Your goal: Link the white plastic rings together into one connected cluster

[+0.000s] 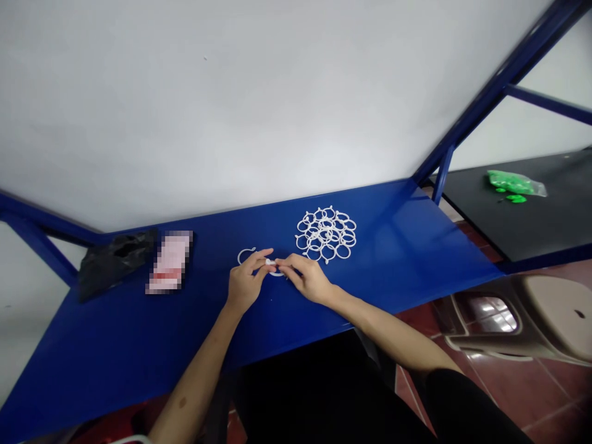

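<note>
My left hand (243,284) and my right hand (308,277) meet over the blue table (407,246), fingertips pinched together on a small white plastic ring (272,265). Another white open ring (244,254) lies just beyond my left fingers. A heap of several white rings (326,234) sits on the table beyond my right hand, a short way off.
A black plastic bag (113,260) and a blurred-out pink-white flat item (169,261) lie at the left of the table. A black table at the right carries a bag of green pieces (514,182). A beige stool (527,324) stands at lower right. Blue frame bars rise at right.
</note>
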Tool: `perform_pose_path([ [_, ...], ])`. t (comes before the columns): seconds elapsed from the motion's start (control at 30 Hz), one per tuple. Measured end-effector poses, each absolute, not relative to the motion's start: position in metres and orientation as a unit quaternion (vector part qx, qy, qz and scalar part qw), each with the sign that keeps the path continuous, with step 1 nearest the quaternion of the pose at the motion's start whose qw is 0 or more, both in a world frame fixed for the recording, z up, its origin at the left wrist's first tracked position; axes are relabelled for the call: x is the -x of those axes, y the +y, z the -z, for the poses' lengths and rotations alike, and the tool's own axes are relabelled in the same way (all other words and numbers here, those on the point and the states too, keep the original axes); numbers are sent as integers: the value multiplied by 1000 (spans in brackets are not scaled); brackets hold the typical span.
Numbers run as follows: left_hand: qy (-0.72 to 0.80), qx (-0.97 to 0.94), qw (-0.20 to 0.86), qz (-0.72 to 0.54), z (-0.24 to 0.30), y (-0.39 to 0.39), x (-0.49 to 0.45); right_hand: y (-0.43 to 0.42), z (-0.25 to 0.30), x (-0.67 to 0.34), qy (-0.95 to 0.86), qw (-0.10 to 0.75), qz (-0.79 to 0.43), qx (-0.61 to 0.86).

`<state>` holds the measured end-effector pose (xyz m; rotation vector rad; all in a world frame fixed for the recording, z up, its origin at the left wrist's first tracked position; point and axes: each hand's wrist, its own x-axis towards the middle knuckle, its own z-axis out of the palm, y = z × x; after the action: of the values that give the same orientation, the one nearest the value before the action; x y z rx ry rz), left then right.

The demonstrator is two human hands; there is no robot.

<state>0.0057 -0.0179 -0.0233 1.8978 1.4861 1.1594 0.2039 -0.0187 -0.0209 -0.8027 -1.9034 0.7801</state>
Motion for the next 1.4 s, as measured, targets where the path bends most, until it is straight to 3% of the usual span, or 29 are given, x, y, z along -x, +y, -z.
perform_pose_path([
  [0.27,541,-683,222,-437,23,-17,-6,-16,21,-204,-768,447,-327,321],
  [0.67,481,-727,238,-428,16,-26,-27,-7,36,-210,-833,366,-300,287],
  [0.87,493,-712,252,-432,13,-22,-20,-7,33,-208,-791,419,-271,354],
  [1.23,458,-727,276,-430,15,-15,-10,-8,31,-209,-798,410,-265,353],
  [1.4,506,-731,177,-422,17,-10,0,0,20,-222,-796,414,-207,390],
])
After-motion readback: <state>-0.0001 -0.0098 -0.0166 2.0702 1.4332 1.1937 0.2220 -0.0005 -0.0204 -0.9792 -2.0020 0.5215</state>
